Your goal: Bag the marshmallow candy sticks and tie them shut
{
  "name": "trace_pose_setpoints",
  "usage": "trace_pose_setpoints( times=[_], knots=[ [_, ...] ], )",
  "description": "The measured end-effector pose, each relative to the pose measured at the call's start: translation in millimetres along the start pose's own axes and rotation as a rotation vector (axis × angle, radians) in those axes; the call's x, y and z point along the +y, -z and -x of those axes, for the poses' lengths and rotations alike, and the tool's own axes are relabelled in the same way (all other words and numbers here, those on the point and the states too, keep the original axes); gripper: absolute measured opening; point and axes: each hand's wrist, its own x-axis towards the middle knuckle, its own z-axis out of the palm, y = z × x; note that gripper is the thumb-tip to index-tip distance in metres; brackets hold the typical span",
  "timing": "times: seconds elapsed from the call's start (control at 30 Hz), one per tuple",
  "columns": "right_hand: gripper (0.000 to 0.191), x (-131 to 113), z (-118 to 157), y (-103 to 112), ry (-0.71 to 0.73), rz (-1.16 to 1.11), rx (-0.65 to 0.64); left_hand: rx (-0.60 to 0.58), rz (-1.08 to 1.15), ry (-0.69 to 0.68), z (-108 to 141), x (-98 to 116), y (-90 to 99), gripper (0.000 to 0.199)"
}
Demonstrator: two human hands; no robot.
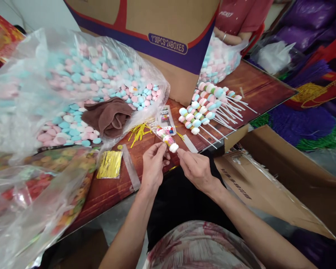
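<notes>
A wood-patterned tabletop carries everything but the open carton. Toward its far edge stands 1 big cardboard box, printed "1*30PCS*24BOXES". Left of that sprawls a clear bag of pastel marshmallows. An open carton sits below the near edge, at the right. A clear bag of fruit-coloured sweets covers the near left corner. Marshmallow skewers lie heaped toward the right end, white sticks pointing at the near edge. A brown cloth rests on the marshmallow bag. Just inside the near edge's middle, 2 hands grasp 1 marshmallow skewer in clear film: the left hand pinches its side, the right hand its white end. A packet of gold ties lies left of them; loose gold strips lie beyond.
</notes>
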Motion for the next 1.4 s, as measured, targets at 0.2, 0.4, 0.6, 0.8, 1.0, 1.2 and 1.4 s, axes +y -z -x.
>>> trace_pose_setpoints(
  times=[0.2, 0.4, 0.6, 0.8, 1.0, 1.2, 1.4],
  knots=[
    [0.019, -1.0, -1.3, 2.6, 0.065, 0.128, 0.02, 0.011, -0.018, 0.024, 2.4, 1.1, -3.0, 0.035],
    [0.019, 4.0, -2.5, 3.6, 0.052, 0.098, -0.009, -0.004, 0.026, -0.032, -1.3, -2.7, -3.3, 0.019],
    [0.019, 10.8, -7.5, 9.5, -0.15, -0.123, -0.034, -0.074, 0.028, 0.007, -1.7, -2.8, 2.6, 0.02],
    [0.016, -7.3, -9.2, 8.1, -0.153, -0.035, 0.021, -0.103, 0.061, 0.017, 5.4, -5.6, -0.8, 0.02],
    [0.018, -15.7, -6.5, 3.6, -0.045, 0.147, -0.004, -0.077, 0.089, 0.015, 8.8, -8.1, -2.6, 0.02],
    [0.019, -14.1, -7.6, 1.3, -0.105, 0.12, 0.009, -0.105, -0.013, -0.12, 16.3, -19.0, -4.4, 0.019],
    [0.024, -8.5, -4.4, 2.1, -0.065, 0.057, 0.009, -0.102, 0.058, 0.007, 7.9, -6.4, -0.2, 0.029]
  ],
)
